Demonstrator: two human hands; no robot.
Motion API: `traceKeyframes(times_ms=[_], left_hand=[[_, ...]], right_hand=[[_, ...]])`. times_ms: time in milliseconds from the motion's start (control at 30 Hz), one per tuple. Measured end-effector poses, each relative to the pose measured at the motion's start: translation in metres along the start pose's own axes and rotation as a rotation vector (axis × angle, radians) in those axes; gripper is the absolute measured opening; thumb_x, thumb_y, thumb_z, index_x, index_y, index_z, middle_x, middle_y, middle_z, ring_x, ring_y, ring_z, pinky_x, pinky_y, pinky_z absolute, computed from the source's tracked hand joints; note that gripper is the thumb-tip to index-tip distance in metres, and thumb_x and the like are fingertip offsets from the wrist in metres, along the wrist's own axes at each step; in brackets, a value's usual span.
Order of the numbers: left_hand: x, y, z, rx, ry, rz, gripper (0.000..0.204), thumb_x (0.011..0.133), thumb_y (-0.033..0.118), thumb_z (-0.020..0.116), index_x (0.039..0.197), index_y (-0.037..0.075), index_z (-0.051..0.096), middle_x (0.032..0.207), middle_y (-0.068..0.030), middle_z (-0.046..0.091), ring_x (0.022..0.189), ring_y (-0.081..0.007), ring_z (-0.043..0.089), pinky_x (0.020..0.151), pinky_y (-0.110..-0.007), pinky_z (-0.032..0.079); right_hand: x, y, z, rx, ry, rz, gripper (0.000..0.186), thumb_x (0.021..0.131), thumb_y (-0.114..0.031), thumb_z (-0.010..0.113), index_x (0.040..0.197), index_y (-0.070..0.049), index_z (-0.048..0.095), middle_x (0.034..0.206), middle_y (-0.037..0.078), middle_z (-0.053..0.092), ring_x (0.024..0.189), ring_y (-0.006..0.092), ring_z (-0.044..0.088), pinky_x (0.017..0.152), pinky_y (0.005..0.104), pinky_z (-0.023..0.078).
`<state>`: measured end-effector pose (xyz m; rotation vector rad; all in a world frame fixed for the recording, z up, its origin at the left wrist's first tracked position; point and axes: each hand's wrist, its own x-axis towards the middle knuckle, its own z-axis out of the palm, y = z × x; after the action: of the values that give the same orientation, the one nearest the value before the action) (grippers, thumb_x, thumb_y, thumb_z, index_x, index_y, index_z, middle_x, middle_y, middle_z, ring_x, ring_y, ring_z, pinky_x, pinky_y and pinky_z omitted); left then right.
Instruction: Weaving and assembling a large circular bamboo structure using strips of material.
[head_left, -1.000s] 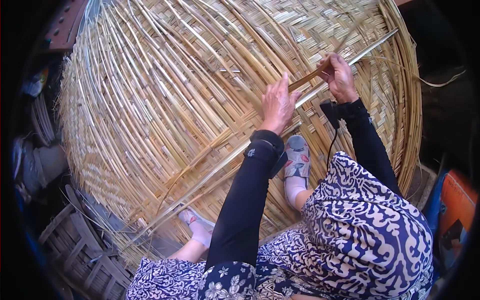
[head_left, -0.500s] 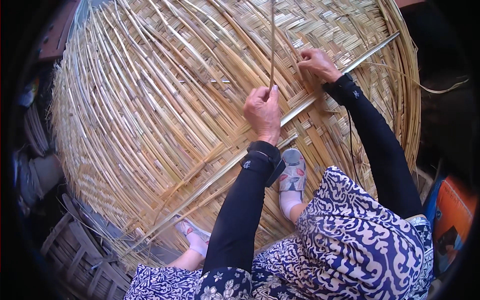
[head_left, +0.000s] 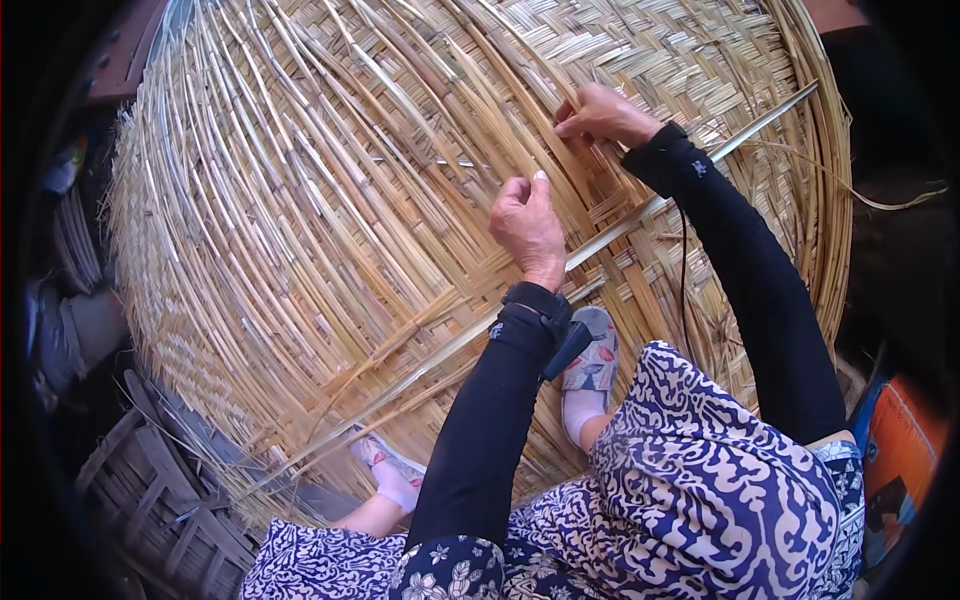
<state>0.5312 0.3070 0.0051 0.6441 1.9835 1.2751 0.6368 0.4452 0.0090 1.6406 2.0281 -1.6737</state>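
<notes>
A large mat of split reed (head_left: 340, 250) is spread below me, woven at the far right, with long loose strips running side by side on its left. My left hand (head_left: 530, 225) is above its middle, fingers curled in and thumb pointing up. What it holds, if anything, is hidden. Farther off and to the right, my right hand (head_left: 605, 115) pinches a brownish reed strip (head_left: 572, 165) low over the weave. A pale flat slat (head_left: 600, 240) lies diagonally across the mat, passing beside my left wrist.
My feet in patterned slippers (head_left: 588, 360) rest on the mat. At the lower left stands a slatted basket (head_left: 165, 500). An orange bag (head_left: 905, 430) sits at the right edge. One loose strip (head_left: 890, 205) sticks out past the mat's right rim.
The strip that stood upright from my left hand no longer shows there. My right hand has moved left and slightly away from me; my left hand has hardly moved.
</notes>
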Motion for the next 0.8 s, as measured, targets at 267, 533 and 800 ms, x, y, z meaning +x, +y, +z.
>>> traceKeyframes(times_ms=[267, 533, 800], left_hand=[[0.006, -0.001, 0.001, -0.061, 0.004, -0.053, 0.017, 0.072, 0.010, 0.057, 0.059, 0.000, 0.052, 0.050, -0.0004, 0.050, 0.047, -0.0054, 0.041, 0.044, -0.022, 0.034], [0.011, 0.005, -0.001, -0.083, -0.070, -0.151, 0.013, 0.074, 0.012, 0.054, 0.069, -0.001, 0.055, 0.059, -0.0055, 0.058, 0.051, -0.0089, 0.048, 0.049, -0.024, 0.038], [0.018, 0.000, -0.002, -0.241, -0.047, -0.281, 0.011, 0.074, 0.010, 0.052, 0.070, 0.000, 0.054, 0.064, -0.0063, 0.060, 0.050, -0.0080, 0.048, 0.045, -0.021, 0.037]], right_hand=[[0.017, 0.006, 0.024, -0.343, 0.404, -0.241, 0.016, 0.060, -0.017, 0.059, 0.066, -0.003, 0.062, 0.069, 0.018, 0.059, 0.067, 0.0299, 0.058, 0.065, 0.0359, 0.046], [0.021, 0.000, 0.053, -0.586, 0.702, -0.216, 0.015, 0.061, -0.016, 0.057, 0.066, -0.003, 0.061, 0.065, 0.017, 0.058, 0.062, 0.0283, 0.059, 0.060, 0.0382, 0.047], [-0.024, -0.018, 0.019, 0.328, 0.203, -0.163, 0.031, 0.062, -0.027, 0.068, 0.073, -0.001, 0.056, 0.059, 0.006, 0.054, 0.057, 0.0117, 0.050, 0.052, 0.0227, 0.042]])
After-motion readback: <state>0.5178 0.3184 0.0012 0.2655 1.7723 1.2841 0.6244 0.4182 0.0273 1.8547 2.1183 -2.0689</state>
